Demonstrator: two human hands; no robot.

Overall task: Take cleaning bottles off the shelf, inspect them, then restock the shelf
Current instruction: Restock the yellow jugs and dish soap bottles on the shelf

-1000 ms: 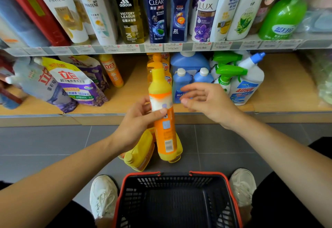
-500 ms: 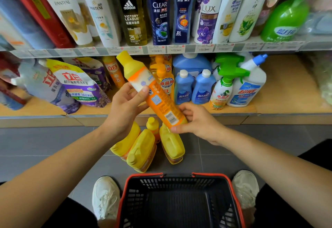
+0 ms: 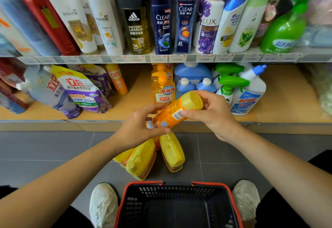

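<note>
Both hands hold an orange cleaning bottle [image 3: 170, 114] with a yellow base, tilted so the base points up and to the right. My left hand [image 3: 140, 128] grips its lower, cap end, which is hidden. My right hand [image 3: 212, 114] holds the yellow base end. Below the hands, several yellow bottles [image 3: 143, 157] stand on the grey floor. On the lower wooden shelf [image 3: 283, 101] behind stand an orange pump bottle [image 3: 162, 87], blue bottles [image 3: 185, 87] and green-topped spray bottles [image 3: 228, 87].
A black basket with a red rim [image 3: 177, 184] sits between my white shoes at the bottom. Detergent pouches [image 3: 80, 91] lie on the lower shelf at left. The upper shelf carries shampoo and body-wash bottles [image 3: 161, 19] above a price strip.
The orange bottle has been turned from upright, through a left lean, to base up and right. My right hand has gone from free to gripping the base.
</note>
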